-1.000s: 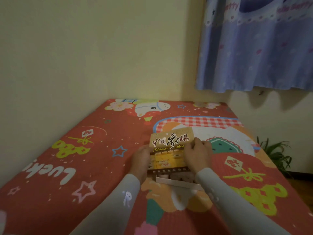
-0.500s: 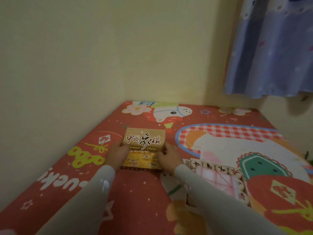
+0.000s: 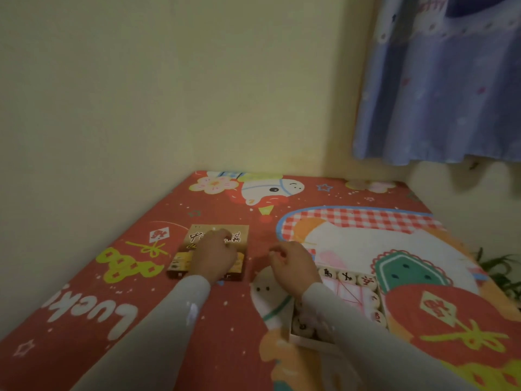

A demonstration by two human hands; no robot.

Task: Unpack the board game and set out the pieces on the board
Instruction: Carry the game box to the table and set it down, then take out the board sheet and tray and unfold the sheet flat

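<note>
The brown and yellow Chinese chess box lid [image 3: 242,235] lies flat on the red patterned mat, left of centre. My left hand [image 3: 215,253] is over the lid with loosely curled fingers and hides its middle. My right hand [image 3: 293,265] hovers to the lid's right, off it, fingers relaxed and holding nothing. The open white box tray [image 3: 304,338] sits to the right, partly under my right sleeve. Round pale pieces [image 3: 346,276] with characters line the tray's edges. A folded pink and white board sheet [image 3: 348,293] lies in the tray's middle.
The red cartoon-print mat [image 3: 112,320] covers the surface up to a yellow wall at the left and back. A blue curtain [image 3: 439,94] hangs at the upper right. A green plant [image 3: 499,269] stands past the mat's right edge.
Both hands carried the lid off the tray and set it down on the mat to the left. My right hand has let go and pulled back toward the tray.
</note>
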